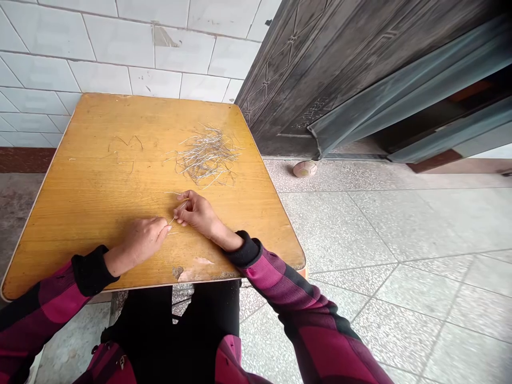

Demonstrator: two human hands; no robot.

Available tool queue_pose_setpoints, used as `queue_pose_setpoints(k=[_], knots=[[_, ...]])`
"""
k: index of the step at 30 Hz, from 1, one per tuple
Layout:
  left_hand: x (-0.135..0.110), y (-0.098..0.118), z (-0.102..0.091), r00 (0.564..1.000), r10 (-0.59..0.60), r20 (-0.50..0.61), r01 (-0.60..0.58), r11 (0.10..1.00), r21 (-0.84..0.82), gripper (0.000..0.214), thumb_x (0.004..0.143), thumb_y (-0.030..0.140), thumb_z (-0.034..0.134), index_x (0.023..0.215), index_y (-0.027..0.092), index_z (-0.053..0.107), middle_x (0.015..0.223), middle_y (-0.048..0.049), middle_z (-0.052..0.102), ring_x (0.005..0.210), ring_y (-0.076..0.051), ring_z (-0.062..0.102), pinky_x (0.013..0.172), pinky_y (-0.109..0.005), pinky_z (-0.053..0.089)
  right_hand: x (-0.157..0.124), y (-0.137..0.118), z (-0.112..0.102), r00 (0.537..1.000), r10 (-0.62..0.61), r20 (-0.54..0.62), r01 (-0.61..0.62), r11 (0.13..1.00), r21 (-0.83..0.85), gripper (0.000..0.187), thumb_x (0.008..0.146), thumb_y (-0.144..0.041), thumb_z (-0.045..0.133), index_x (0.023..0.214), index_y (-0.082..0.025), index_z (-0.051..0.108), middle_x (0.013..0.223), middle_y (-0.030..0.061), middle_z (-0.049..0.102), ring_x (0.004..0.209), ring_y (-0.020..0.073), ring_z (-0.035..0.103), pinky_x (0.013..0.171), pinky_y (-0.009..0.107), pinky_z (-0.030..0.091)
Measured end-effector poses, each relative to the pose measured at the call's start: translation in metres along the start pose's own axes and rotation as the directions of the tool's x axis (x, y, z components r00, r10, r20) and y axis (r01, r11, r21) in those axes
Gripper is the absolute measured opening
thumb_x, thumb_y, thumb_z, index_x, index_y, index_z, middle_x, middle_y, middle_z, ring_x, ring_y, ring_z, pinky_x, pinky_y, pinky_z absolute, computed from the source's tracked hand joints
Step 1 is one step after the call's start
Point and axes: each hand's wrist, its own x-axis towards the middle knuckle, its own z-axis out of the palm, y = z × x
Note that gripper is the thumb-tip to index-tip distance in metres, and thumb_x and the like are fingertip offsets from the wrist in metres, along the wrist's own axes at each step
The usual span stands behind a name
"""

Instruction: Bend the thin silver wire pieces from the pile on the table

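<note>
Black trousers [172, 336] fill the space below the near edge of the tabletop, between two magenta-and-black checked sleeves [48, 304]. A black knitted cuff [92, 271] closes the left sleeve at the near left of the honey-yellow wooden tabletop [80, 213]. Just past it, the left hand [142, 240] lies curled narrow in a loose fist, its fingertips meeting a few thin silvery wires [178, 210]; whether they grip the strands cannot be told from this view. A pale chipped patch [188, 274] scars the near edge just below. Right beside the left hand, the right hand [198, 210] is also narrow, its thumb and forefinger [178, 216] pinching those wires, whose ends stick out past the fingers. So close a pinch looks well suited to strands this fine, which would likely splay in a looser hold. Further in, a tangled pile of similar silvery wires [206, 157] lies near the middle of the tabletop, well apart from both hands. Beyond the far right corner, a dark embossed metal door [320, 69] rises above speckled stone floor tiles [380, 240], with a small scuffed ball [304, 169] near its foot.
</note>
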Motion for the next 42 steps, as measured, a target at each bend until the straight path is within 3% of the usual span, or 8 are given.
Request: queue_pose_setpoints(k=[9, 13, 17, 23, 29, 32, 37, 42], knots=[[0.000, 0.005, -0.001, 0.998, -0.046, 0.041, 0.046, 0.999, 0.006, 0.029, 0.091, 0.021, 0.041, 0.065, 0.018, 0.055, 0.057, -0.0036, 0.061, 0.050, -0.015, 0.053, 0.050, -0.029, 0.029, 0.000, 0.003, -0.004, 0.999, -0.032, 0.040, 0.035, 0.995, -0.090, 0.048, 0.071, -0.030, 0.072, 0.110, -0.017, 0.048, 0.064, -0.0059, 0.061, 0.051, 0.0090, 0.059, 0.048, 0.020, 0.051], [0.000, 0.007, -0.004, 0.997, -0.050, 0.055, 0.051, 0.998, -0.021, 0.030, 0.090, 0.020, 0.042, 0.064, 0.018, 0.056, 0.059, -0.0038, 0.063, 0.053, -0.015, 0.054, 0.051, -0.028, 0.030, 0.003, 0.000, -0.010, 0.997, -0.072, 0.025, 0.074, 0.994, -0.080, 0.030, 0.080, -0.044, 0.063, 0.090, -0.016, 0.059, 0.067, -0.0016, 0.061, 0.053, 0.0074, 0.057, 0.051, 0.020, 0.051], [-0.002, 0.010, -0.005, 0.995, -0.032, 0.098, 0.036, 0.999, -0.039, 0.028, 0.090, 0.019, 0.044, 0.064, 0.017, 0.057, 0.062, -0.0054, 0.064, 0.057, -0.017, 0.056, 0.053, -0.029, 0.032, 0.008, 0.001, -0.019, 0.994, -0.111, 0.014, 0.111, 0.970, -0.216, 0.035, 0.082, -0.048, 0.059, 0.071, -0.015, 0.059, 0.061, -0.0013, 0.057, 0.050, 0.0075, 0.054, 0.048, 0.020, 0.046], [-0.006, 0.011, -0.007, 0.992, -0.030, 0.123, 0.038, 0.997, -0.063, 0.023, 0.092, 0.021, 0.045, 0.073, 0.017, 0.058, 0.069, -0.0056, 0.064, 0.063, -0.019, 0.060, 0.059, -0.031, 0.040, 0.010, 0.004, -0.029, 0.973, -0.230, -0.013, 0.197, 0.859, -0.472, 0.027, 0.085, -0.038, 0.057, 0.079, -0.014, 0.066, 0.054, -0.0031, 0.055, 0.049, 0.0080, 0.050, 0.051, 0.021, 0.041], [-0.003, 0.012, -0.009, 0.994, 0.046, -0.100, -0.048, 0.999, -0.016, 0.022, 0.089, 0.026, 0.056, 0.108, 0.013, 0.056, 0.112, -0.0163, 0.061, 0.103, -0.028, 0.058, 0.087, -0.041, 0.048, 0.011, 0.007, -0.026, 0.972, -0.237, -0.005, 0.199, 0.829, -0.523, 0.028, 0.088, -0.037, 0.053, 0.078, -0.014, 0.065, 0.055, -0.0019, 0.057, 0.050, 0.0090, 0.053, 0.054, 0.022, 0.042], [-0.001, 0.010, -0.005, 0.991, 0.102, -0.083, -0.099, 0.994, 0.036, 0.037, 0.086, 0.026, 0.061, 0.119, 0.010, 0.052, 0.132, -0.0228, 0.051, 0.120, -0.035, 0.050, 0.098, -0.048, 0.043, 0.012, 0.005, -0.027, 0.965, -0.261, 0.002, 0.221, 0.815, -0.536, 0.027, 0.089, -0.038, 0.053, 0.087, -0.014, 0.066, 0.062, 0.0003, 0.061, 0.052, 0.0097, 0.055, 0.056, 0.024, 0.044], [0.001, 0.004, -0.003, 0.994, 0.081, -0.070, -0.080, 0.997, 0.014, 0.048, 0.085, 0.033, 0.063, 0.125, 0.009, 0.050, 0.141, -0.0252, 0.045, 0.129, -0.036, 0.043, 0.104, -0.052, 0.038, 0.010, -0.013, -0.045, 0.895, -0.442, -0.066, 0.282, 0.673, -0.684, 0.022, 0.085, -0.031, 0.059, 0.098, -0.015, 0.067, 0.092, 0.0082, 0.066, 0.062, 0.0109, 0.054, 0.061, 0.026, 0.044], [0.008, 0.001, -0.004, 0.987, 0.152, -0.059, -0.149, 0.988, 0.051, 0.059, 0.085, 0.040, 0.063, 0.133, 0.010, 0.047, 0.149, -0.0221, 0.037, 0.139, -0.036, 0.031, 0.112, -0.057, 0.025, -0.002, -0.034, -0.066, 0.910, -0.411, -0.053, 0.254, 0.655, -0.712, 0.021, 0.085, -0.034, 0.060, 0.081, -0.015, 0.067, 0.077, 0.0039, 0.064, 0.061, 0.0109, 0.052, 0.059, 0.025, 0.040]])
